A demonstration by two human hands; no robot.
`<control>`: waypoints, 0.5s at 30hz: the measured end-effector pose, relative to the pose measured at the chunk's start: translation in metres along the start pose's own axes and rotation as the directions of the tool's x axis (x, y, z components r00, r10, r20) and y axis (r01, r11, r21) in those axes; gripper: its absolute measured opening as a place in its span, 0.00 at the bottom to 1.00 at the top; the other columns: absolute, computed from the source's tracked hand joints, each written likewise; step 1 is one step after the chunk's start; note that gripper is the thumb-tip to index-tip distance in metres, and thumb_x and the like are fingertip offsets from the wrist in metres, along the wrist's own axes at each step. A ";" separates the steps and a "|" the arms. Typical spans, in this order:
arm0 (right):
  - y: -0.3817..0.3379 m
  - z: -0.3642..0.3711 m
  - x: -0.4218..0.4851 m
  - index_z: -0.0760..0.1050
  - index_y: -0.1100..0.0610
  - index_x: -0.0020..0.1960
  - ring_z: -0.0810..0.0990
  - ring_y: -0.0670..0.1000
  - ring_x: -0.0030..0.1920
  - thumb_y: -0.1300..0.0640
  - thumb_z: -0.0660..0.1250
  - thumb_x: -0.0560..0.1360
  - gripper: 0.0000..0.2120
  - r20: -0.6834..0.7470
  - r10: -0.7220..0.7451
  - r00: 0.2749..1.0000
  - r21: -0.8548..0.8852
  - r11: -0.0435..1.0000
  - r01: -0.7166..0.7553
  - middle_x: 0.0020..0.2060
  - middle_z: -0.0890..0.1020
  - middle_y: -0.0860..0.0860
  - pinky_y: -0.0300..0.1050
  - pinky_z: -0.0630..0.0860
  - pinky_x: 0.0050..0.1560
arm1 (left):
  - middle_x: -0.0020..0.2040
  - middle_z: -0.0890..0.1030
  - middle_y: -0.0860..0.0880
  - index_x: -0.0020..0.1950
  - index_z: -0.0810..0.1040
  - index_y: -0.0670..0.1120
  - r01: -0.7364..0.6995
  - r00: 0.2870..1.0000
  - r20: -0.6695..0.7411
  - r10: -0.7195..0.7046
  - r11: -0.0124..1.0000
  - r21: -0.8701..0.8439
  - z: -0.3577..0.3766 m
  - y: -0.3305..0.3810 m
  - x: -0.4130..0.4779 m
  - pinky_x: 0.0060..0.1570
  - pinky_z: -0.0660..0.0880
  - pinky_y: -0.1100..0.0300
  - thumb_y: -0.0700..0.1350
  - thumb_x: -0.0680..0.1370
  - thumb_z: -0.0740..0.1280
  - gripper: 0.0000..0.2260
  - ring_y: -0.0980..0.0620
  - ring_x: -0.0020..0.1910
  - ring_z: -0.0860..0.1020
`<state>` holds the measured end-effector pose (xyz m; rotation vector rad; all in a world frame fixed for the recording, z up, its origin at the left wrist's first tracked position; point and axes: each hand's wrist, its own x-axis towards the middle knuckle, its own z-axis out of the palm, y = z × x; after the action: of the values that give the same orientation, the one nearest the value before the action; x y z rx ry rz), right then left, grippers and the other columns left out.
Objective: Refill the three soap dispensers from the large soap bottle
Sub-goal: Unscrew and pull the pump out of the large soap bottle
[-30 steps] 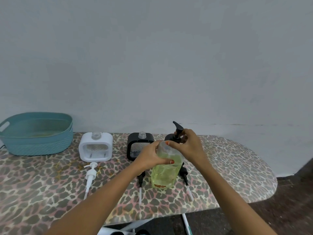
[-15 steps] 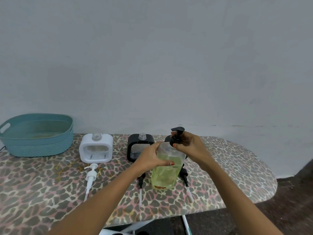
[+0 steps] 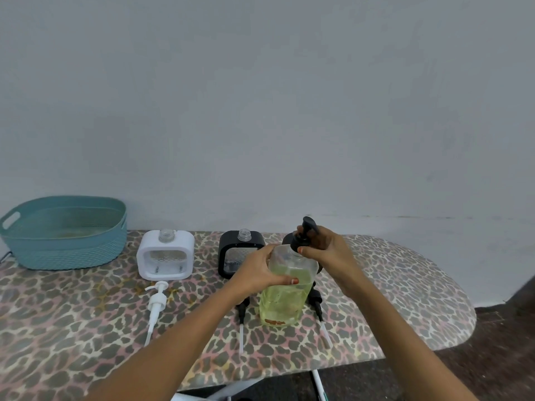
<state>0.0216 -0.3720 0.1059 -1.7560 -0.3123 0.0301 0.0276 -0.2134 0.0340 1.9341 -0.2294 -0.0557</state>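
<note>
While the leopard-print ironing board point(image 3: 405, 285) carries everything, we start wide: the teal basket point(image 3: 66, 250) sits at its far left end, well apart from the action. Next in size, the large soap bottle point(image 3: 285, 299) stands upright near the board's front edge, long axis vertical, yellow-green soap filling well over half. Behind it runs a row of three: the white dispenser point(image 3: 165, 254) and the black dispenser point(image 3: 228, 247), both necks open, and a third dispenser point(image 3: 288, 238), dark and mostly hidden behind the bottle, so we cannot tell about its neck. Now the hands! Our left hand point(image 3: 257, 273) grips from the left side, fingers and thumb curled round the bottle's shoulder. Our right hand point(image 3: 327, 250) is on the right side, fingertips pinching the collar of the bottle pump point(image 3: 305, 230), which rises straight up out of that pinch. Smaller yet, loose on the cover: a white pump point(image 3: 156, 302), a left black pump point(image 3: 241, 311) and a right black pump point(image 3: 317, 305), tubes pointing toward us. We call this unscrewing: the twist runs about that vertical axis, the right hand is on it, the left braces, and the lift must go straight up
</note>
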 end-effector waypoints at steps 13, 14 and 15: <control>0.005 0.008 0.001 0.73 0.58 0.51 0.80 0.44 0.44 0.68 0.72 0.67 0.15 -0.141 -0.022 0.990 -0.053 0.998 0.014 0.42 0.80 0.48 0.32 0.77 0.43 | 0.55 0.79 0.53 0.64 0.71 0.49 0.000 1.000 -0.012 0.000 1.000 0.004 0.000 0.003 -0.002 0.53 0.73 0.65 0.51 0.62 0.78 0.33 0.57 0.55 0.77; 0.004 0.007 0.001 0.73 0.58 0.53 0.80 0.45 0.47 0.68 0.71 0.68 0.16 -0.121 -0.018 0.992 -0.041 0.999 0.013 0.44 0.81 0.48 0.33 0.77 0.45 | 0.55 0.80 0.53 0.64 0.71 0.49 0.003 1.000 -0.011 -0.003 1.000 0.000 0.000 0.002 -0.002 0.55 0.73 0.63 0.51 0.61 0.78 0.34 0.56 0.55 0.77; 0.005 0.007 0.001 0.73 0.58 0.53 0.80 0.48 0.49 0.68 0.70 0.69 0.16 -0.108 -0.013 0.994 -0.029 1.000 0.010 0.45 0.81 0.49 0.36 0.76 0.47 | 0.56 0.79 0.53 0.64 0.71 0.49 0.005 1.000 -0.010 -0.005 1.000 -0.002 0.000 0.001 -0.001 0.55 0.73 0.63 0.51 0.61 0.78 0.34 0.56 0.55 0.77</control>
<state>0.0223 -0.3657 0.1001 -1.7761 -0.2449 -0.0785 0.0260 -0.2135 0.0353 1.9328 -0.2175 -0.0495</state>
